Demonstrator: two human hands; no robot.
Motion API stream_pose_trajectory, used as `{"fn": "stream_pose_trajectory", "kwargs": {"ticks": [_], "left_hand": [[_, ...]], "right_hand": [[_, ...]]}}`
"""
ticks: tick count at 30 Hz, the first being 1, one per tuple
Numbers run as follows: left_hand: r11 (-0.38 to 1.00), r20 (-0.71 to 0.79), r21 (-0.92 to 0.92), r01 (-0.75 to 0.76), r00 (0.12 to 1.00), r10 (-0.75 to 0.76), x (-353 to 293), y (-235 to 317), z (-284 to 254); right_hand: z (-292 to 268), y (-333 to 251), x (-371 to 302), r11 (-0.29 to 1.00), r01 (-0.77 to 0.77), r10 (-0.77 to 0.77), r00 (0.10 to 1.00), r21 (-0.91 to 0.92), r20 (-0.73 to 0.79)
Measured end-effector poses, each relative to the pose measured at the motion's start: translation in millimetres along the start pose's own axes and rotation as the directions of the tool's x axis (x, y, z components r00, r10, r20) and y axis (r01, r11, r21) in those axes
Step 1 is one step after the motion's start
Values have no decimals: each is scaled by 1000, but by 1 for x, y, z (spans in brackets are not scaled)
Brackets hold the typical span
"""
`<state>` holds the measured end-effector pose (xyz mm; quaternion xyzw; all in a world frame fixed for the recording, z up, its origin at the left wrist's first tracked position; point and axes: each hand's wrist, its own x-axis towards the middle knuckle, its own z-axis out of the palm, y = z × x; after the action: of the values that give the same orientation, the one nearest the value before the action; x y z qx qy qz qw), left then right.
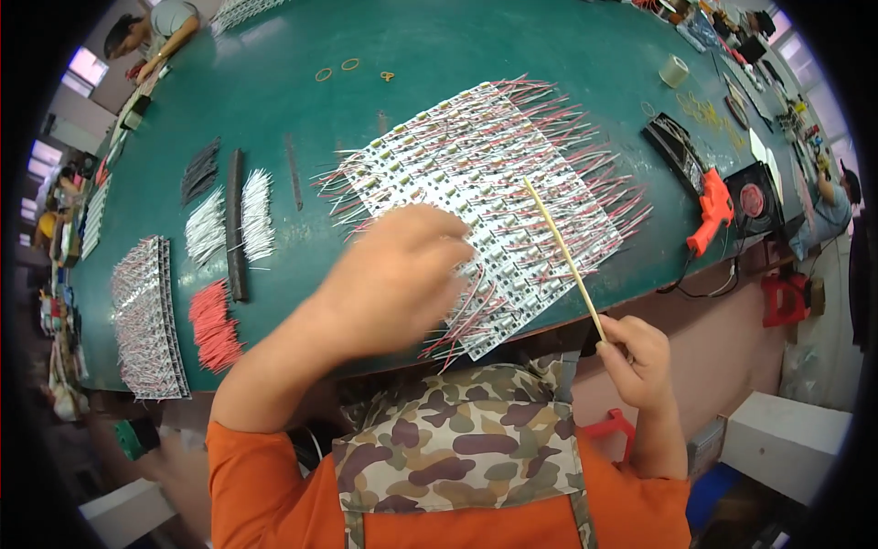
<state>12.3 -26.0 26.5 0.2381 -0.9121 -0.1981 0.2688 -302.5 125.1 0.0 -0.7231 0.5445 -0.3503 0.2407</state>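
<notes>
A white panel of circuit boards (512,197) lies slanted on the green table, with rows of small parts and red and white wires sticking out past its edges. My left hand (407,274) is over the panel's near left part, back of the hand up. Motion smears its fingers, and anything under them is hidden. Off the panel's near right corner, my right hand (636,359) is closed around the lower end of a thin wooden stick (569,259). The stick slants up and left, its far tip over the middle of the panel.
To the left lie bundles of white wires (257,215), red wires (215,327) and dark wires (199,171), a dark bar (237,224) and stacked wired boards (146,316). An orange glue gun (712,210) rests at the right. Another person (165,32) works at the far left.
</notes>
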Motion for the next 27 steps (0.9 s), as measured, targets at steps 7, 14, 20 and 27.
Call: {"fn": "stream_pose_trajectory", "kwargs": {"ticks": [7,14,20,27], "left_hand": [[971,335,207,-119,941,44,3,29,53],[964,396,254,-75,918,-32,16,34,59],[990,438,139,3,897,-64,16,37,52],[979,499,190,72,852,-159,-14,62,37]], "right_hand": [[13,17,-9,994,15,-13,1000,111,-19],[18,33,-21,985,6,3,999,175,-54],[24,39,-25,971,9,5,998,237,-58],[23,47,-28,970,17,1,997,244,-74]]}}
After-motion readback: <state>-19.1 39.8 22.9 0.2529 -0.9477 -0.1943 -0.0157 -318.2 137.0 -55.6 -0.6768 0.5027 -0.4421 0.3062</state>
